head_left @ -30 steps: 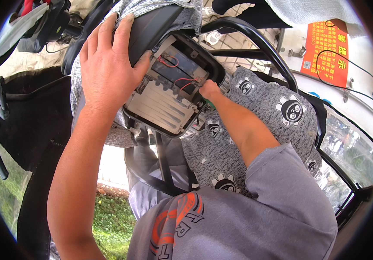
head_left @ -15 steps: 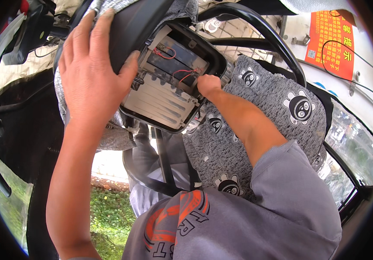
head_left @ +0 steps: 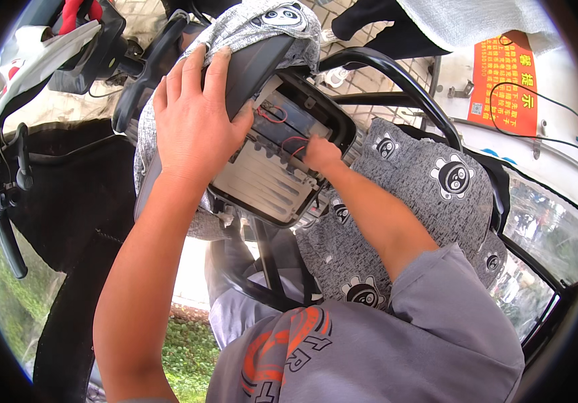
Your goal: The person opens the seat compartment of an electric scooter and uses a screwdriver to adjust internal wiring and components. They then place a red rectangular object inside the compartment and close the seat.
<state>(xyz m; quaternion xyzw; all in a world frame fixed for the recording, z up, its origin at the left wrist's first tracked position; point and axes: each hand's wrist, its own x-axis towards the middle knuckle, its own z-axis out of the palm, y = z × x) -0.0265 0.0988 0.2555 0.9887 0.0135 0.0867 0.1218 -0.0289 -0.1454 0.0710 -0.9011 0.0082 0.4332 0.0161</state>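
Observation:
My left hand (head_left: 198, 131) lies on the tilted-up black seat (head_left: 260, 70) with a grey cloth cover, fingers stretched and thumb out along its edge. Beneath the seat is a dark storage box (head_left: 348, 124) with a dusty, ribbed light floor (head_left: 262, 185). Dark bluish battery-like blocks (head_left: 297, 109) sit in its far part, with a red wire (head_left: 273, 119) looped on top. My right hand (head_left: 322, 154) reaches into the box from the right, fingers curled down beside a second red wire (head_left: 293, 139). Its fingertips, and anything they hold, are hidden.
A grey seat pad with panda-like prints (head_left: 410, 195) covers the right side, under a curved black rail (head_left: 413, 80). Handlebars (head_left: 7, 221) stand at the left. A red notice (head_left: 504, 87) hangs on a white panel at the far right. Grass shows below.
The view has shifted, so the seat, box and left hand appear further right and lower. My right hand stays in the box near the red wires, its fingers turned slightly more downward.

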